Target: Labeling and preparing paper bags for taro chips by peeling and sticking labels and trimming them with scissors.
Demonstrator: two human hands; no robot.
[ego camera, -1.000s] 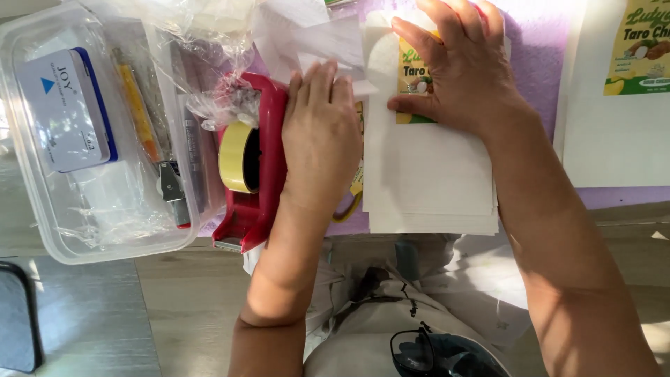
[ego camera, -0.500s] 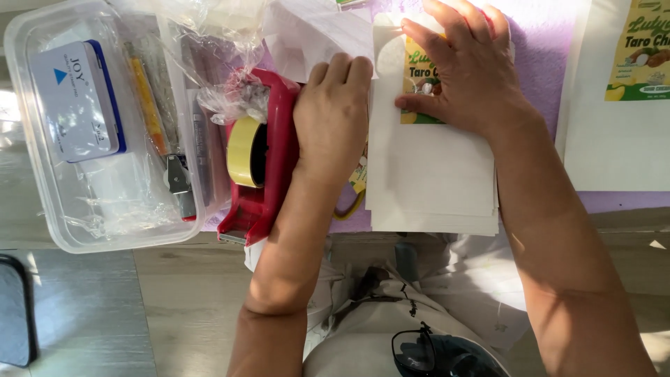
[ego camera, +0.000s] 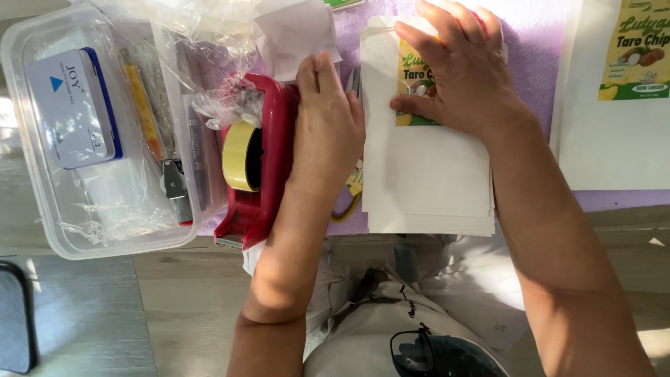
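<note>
My left hand [ego camera: 326, 126] rests palm down on the top of a red tape dispenser [ego camera: 259, 167] that holds a yellow tape roll [ego camera: 237, 156]. Its fingers lie on the dispenser's far end. My right hand [ego camera: 457, 70] presses flat on a green and yellow printed label [ego camera: 412, 80] at the upper part of a stack of white paper bags [ego camera: 426, 174]. The stack lies on a purple mat [ego camera: 530, 56].
A clear plastic box [ego camera: 42, 209] at the left holds a white and blue card case [ego camera: 70, 108], a yellow pen and a cutter. Crumpled clear plastic [ego camera: 209, 28] lies behind the dispenser. Another white bag with a label [ego camera: 628, 105] lies at the right. A dark object [ego camera: 14, 321] sits on the floor.
My left hand has slid forward along the dispenser toward its far end. My right hand has stayed on the label.
</note>
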